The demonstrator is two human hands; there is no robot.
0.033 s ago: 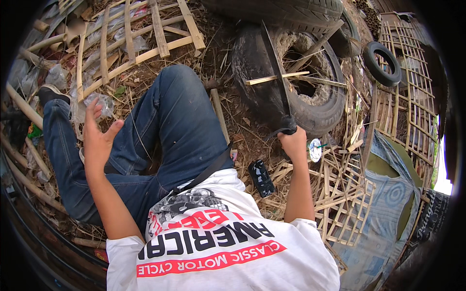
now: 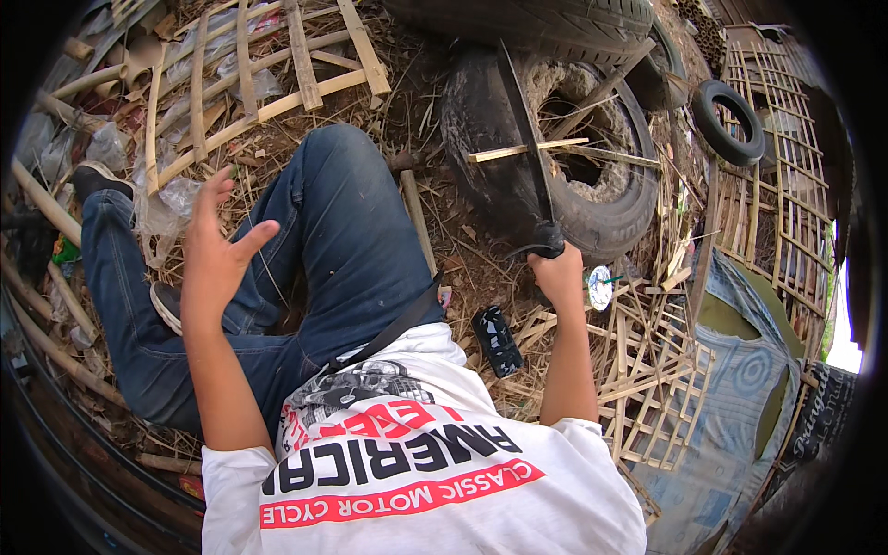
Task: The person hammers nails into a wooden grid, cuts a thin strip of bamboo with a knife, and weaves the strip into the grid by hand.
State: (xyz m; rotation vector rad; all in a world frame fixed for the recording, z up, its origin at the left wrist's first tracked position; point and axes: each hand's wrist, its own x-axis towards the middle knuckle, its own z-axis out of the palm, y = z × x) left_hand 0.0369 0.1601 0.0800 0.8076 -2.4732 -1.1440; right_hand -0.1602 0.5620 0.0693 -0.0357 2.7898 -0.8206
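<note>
My right hand (image 2: pixel 559 276) is closed round the black handle of a machete (image 2: pixel 527 120). Its long dark blade points away from me over a worn tyre (image 2: pixel 467 139) whose middle is filled with crumbly material. A pale bamboo strip (image 2: pixel 504 153) crosses the blade above the tyre; whether the two touch I cannot tell. My left hand (image 2: pixel 217 250) is raised near my bent left leg, fingers apart and holding nothing. Beyond it, on the ground, lies a clear plastic bag (image 2: pixel 157 227). A bamboo lattice frame (image 2: pixel 268 106) spreads out farther off.
A black patterned phone-like object (image 2: pixel 498 340) lies beside my hip. Thin bamboo slats (image 2: pixel 647 379) lie to my right, by a denim cloth (image 2: pixel 740 398). Another tyre (image 2: pixel 573 23) stands at the far side, a small tyre (image 2: pixel 729 122) at the right. Bamboo poles (image 2: pixel 46 203) line the left.
My left hand has moved to the right, toward my knee, with its fingers still apart. My right hand and the machete have stayed almost in place.
</note>
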